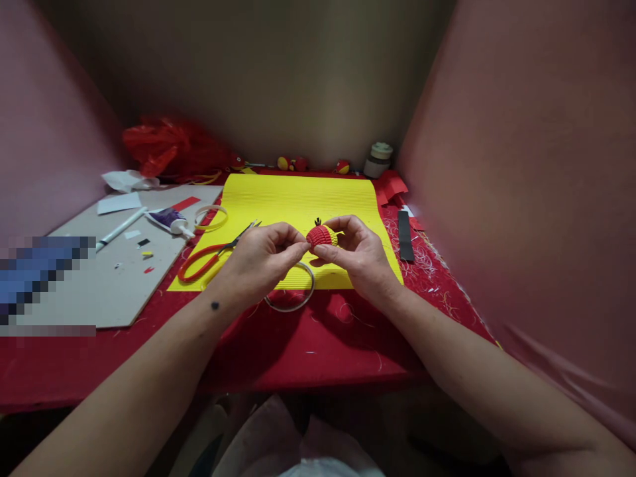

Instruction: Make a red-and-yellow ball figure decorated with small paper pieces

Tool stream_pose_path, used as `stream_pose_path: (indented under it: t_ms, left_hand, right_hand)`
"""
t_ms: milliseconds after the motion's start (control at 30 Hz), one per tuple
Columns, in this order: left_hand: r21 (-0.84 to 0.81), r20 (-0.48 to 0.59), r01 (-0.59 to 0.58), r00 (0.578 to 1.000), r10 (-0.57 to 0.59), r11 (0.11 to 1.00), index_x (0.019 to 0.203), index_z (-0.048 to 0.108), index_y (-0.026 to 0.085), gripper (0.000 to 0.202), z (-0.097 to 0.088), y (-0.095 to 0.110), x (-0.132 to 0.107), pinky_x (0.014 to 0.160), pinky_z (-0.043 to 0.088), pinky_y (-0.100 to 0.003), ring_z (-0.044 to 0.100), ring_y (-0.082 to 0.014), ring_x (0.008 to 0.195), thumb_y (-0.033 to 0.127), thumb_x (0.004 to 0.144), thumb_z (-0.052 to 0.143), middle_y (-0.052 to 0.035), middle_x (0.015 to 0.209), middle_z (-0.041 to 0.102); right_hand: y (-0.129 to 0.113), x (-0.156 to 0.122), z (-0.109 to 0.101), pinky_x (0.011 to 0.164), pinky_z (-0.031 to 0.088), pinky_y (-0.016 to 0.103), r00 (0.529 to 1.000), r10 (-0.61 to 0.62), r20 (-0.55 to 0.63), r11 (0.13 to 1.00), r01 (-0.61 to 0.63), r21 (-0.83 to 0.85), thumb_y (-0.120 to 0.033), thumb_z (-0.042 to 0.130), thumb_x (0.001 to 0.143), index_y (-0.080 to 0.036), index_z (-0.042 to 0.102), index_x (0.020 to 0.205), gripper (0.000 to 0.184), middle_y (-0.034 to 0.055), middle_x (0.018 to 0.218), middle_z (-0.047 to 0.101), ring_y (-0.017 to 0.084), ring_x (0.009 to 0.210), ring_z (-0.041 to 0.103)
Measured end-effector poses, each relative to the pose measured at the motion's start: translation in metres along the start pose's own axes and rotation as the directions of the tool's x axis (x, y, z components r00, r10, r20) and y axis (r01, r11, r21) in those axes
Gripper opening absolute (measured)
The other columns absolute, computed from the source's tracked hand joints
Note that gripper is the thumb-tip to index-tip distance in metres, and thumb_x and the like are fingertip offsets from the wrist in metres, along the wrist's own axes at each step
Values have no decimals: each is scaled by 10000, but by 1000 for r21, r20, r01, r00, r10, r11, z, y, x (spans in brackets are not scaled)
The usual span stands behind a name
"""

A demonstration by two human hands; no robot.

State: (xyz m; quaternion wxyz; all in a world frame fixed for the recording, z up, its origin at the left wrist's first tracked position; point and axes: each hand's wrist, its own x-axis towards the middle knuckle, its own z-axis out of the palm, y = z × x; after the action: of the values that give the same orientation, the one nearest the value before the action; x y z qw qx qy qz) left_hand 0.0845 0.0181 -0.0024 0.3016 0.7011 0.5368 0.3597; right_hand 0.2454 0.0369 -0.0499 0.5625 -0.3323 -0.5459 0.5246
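Note:
Both my hands hold a small red and yellow ribbed ball (321, 235) with a black tuft on top, above the near edge of a yellow corrugated sheet (298, 195). My left hand (263, 255) pinches the ball's left side with thumb and forefinger. My right hand (358, 252) cups it from the right, fingers curled around it. Red-handled scissors (209, 258) lie just left of my left hand. A clear tape ring (291, 288) lies under my hands.
A grey cardboard sheet (99, 278) on the left carries a glue tube (171, 220), a white pen (119, 228) and paper scraps. Another tape ring (211, 217), a red plastic bag (169, 146), finished balls (293, 163), a jar (378, 159) and a black strip (405, 235) surround the sheet.

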Motion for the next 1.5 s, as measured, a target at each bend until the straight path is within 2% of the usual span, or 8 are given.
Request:
stream_pose_path:
  t_ms: [700, 967, 1300, 1500]
  left_hand:
    - [14, 21, -65, 998, 65, 998, 716, 605, 140, 150, 1, -6, 1, 411, 293, -181, 372, -53, 429, 243, 812, 554, 63, 492, 456]
    - [-14, 13, -26, 1000, 27, 1000, 674, 584, 151, 128, 3, -3, 1, 393, 282, -177, 369, -54, 414, 220, 780, 564, 67, 459, 440]
    - [-160, 16, 85, 996, -83, 983, 664, 581, 153, 126, 3, 1, -1, 366, 238, -183, 339, -46, 386, 221, 770, 587, 76, 431, 429]
    - [-88, 10, 69, 998, -68, 994, 657, 587, 150, 163, 1, 6, -1, 387, 256, -197, 355, -57, 401, 249, 786, 588, 62, 440, 450]
  right_hand:
    - [0, 0, 0, 664, 608, 356, 1000, 3, 0, 1000, -3, -12, -358, 853, 595, -207, 545, 916, 470, -8, 815, 615, 158, 713, 635]
    - [1, 0, 0, 664, 610, 363, 1000, -5, -1, 1000, 5, -5, -356, 857, 589, -214, 555, 903, 458, -12, 827, 610, 157, 731, 619]
    - [1, 1, -1, 677, 601, 356, 1000, -9, -3, 1000, 9, -24, -358, 856, 591, -210, 551, 922, 474, 5, 856, 620, 163, 757, 624]
    - [0, 0, -1, 689, 601, 369, 1000, 3, 12, 1000, -3, -9, -348, 845, 613, -208, 543, 930, 460, 0, 826, 621, 164, 729, 637]
